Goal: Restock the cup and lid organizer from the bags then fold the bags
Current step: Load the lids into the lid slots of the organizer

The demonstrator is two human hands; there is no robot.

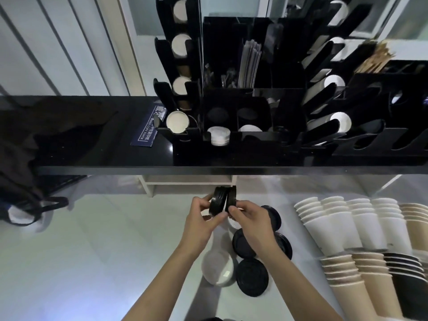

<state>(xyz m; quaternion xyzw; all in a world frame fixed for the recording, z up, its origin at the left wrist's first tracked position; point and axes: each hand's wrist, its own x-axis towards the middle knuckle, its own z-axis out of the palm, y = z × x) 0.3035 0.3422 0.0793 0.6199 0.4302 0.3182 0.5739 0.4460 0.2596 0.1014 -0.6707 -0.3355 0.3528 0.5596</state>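
Note:
My left hand (202, 217) grips a small stack of black lids (217, 200) held on edge. My right hand (249, 218) grips a second black lid stack (231, 197) right beside it, the two stacks touching at the bottom. Both hands are below the front edge of the black counter (104, 158). The black cup and lid organizer (231, 126) stands on that counter, with white cups in its side tubes and white lids (218, 135) in a front slot. More black lids (252, 278) and white lids (217, 267) lie on the floor under my arms.
Stacks of white cups (342, 218), brown cups (342, 272) and black cups (407, 274) lie at the lower right. A dark bag (27, 144) hangs over the counter's left end. A blue paper pack (148, 128) lies beside the organizer. Wooden stirrers (375, 59) sit at upper right.

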